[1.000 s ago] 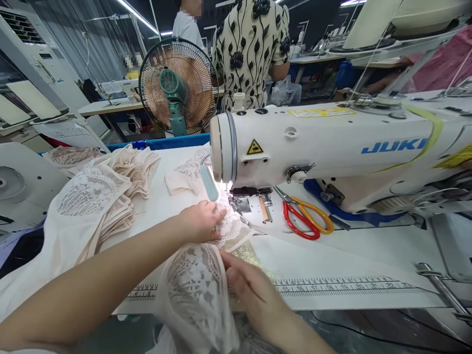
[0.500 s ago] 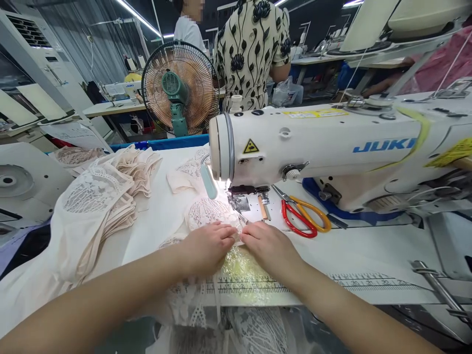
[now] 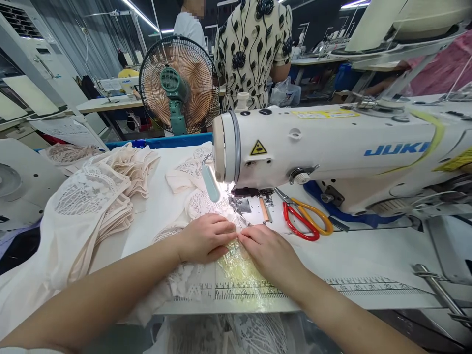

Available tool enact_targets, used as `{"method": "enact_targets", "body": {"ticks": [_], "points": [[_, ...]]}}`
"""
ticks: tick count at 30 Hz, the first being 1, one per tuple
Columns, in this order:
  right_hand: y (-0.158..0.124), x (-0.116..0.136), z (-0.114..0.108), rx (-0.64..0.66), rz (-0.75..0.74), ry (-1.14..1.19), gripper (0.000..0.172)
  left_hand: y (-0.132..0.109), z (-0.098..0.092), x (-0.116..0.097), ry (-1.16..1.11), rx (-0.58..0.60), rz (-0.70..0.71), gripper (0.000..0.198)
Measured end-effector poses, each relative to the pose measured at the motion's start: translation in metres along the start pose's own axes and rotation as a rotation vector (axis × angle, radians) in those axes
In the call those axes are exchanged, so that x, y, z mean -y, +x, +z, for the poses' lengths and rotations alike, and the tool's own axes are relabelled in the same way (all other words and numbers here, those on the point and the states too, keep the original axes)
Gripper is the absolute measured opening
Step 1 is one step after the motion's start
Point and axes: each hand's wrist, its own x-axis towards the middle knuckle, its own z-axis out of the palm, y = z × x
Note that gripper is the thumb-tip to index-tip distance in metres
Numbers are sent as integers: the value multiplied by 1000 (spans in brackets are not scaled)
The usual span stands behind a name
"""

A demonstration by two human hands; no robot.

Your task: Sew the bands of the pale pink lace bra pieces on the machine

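Note:
Both hands work close together just in front of the needle area of a white sewing machine [image 3: 273, 142]. My left hand [image 3: 210, 238] is closed on the edge of a pale pink lace bra piece [image 3: 202, 202], whose cup lies under the lit presser foot. Across from it, my right hand [image 3: 271, 248] pinches the near end of the same piece, thumb and forefinger together. The fingertips almost meet, and the fabric between them is mostly hidden. To the right of the needle lie scissors [image 3: 306, 216] with one red and one orange handle.
A stack of lace bra pieces [image 3: 96, 191] lies on the left of the table. A printed ruler [image 3: 250, 291] runs along the front edge. More lace [image 3: 258, 334] hangs below it. Behind stand a fan [image 3: 177, 86] and a person in a patterned shirt [image 3: 252, 54].
The lace piece has been fed slightly toward the needle. Both hands stay near it, the left fingers now drawn closer together. The view has shifted a little.

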Motion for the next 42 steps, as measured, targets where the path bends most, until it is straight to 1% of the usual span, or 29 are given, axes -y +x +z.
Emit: {"method": "enact_targets", "body": {"ticks": [5, 8, 11, 19, 27, 32, 37, 40, 42], "points": [[2, 3, 1, 35, 92, -58, 26, 3, 1, 16, 2, -24, 37, 28], [4, 4, 3, 46, 129, -90, 33, 4, 4, 26, 11, -58, 50, 27], [4, 3, 4, 49, 142, -94, 38, 5, 5, 34, 30, -68, 44, 28], [4, 3, 4, 54, 136, -88, 40, 6, -2, 46, 142, -31, -11, 30], [4, 2, 4, 70, 157, -71, 38, 8, -1, 64, 215, -117, 39, 29], [4, 3, 3, 112, 162, -39, 42, 7, -4, 71, 278, -79, -13, 32], [3, 3, 2, 133, 167, -22, 41, 7, -9, 75, 340, -1, -107, 32], [5, 3, 1, 144, 181, -13, 42, 6, -19, 69, 340, 45, -183, 30], [6, 4, 0, 147, 195, -6, 41, 2, -29, 59, 323, 81, -210, 29]]}}
